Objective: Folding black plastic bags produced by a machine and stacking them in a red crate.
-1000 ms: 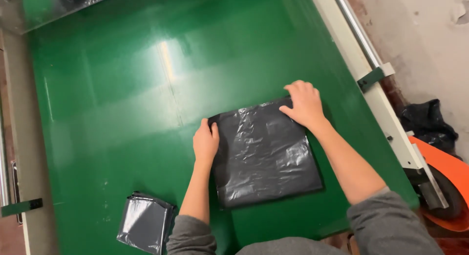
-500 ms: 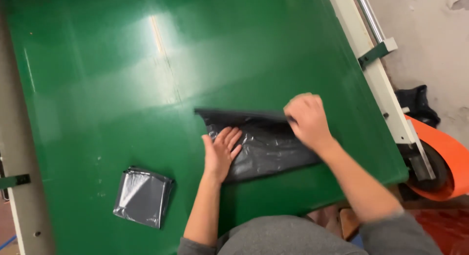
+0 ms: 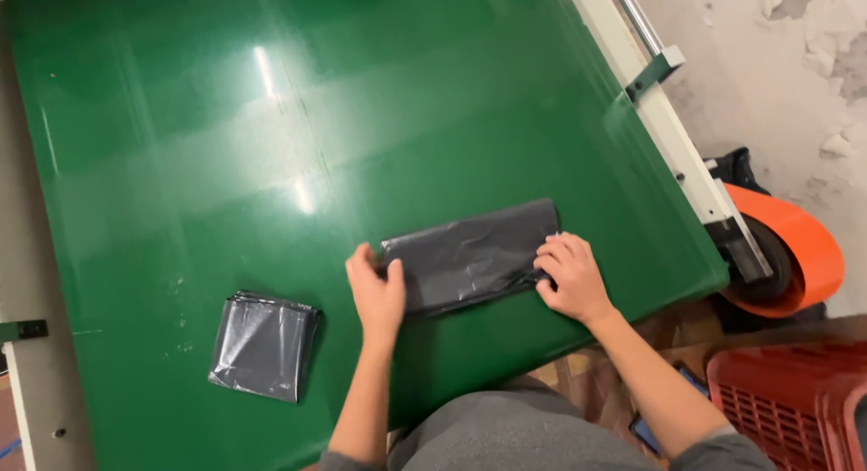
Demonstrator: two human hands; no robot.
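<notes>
Nearest the camera, at six o'clock, sat the person's grey-clothed lap, with both bare forearms reaching up from it onto the green desk (image 3: 181,164).

The left hand (image 3: 377,295) lay at the left end of a folded black plastic bag (image 3: 471,254), fingers together and pointing toward twelve o'clock, thumb at the bag's edge. Its grip was released: the hand pressed flat on the bag's end rather than closing around it. The right hand (image 3: 569,277) rested at the bag's right end, at about three o'clock from the left hand, fingers spread and curled lightly over the lower right corner. Whether those fingers pinched a layer of plastic or only pressed down on it could not be told. The bag itself lay between the two hands as a long narrow strip, tilted a little so that its right end stood farther up the desk, near the desk's front edge and right of centre.

At about eight o'clock from the left hand, well apart from it, lay a smaller folded bag bundle (image 3: 264,345), squarish, dark grey and glossy, flat on the desk.

Off the desk at four o'clock stood a red plastic crate (image 3: 795,408). Above it, at three o'clock, an orange roll (image 3: 795,245) sat against the desk's pale side rail (image 3: 673,146). Farther off, the desk ran bare and shiny toward twelve o'clock, catching glare.
</notes>
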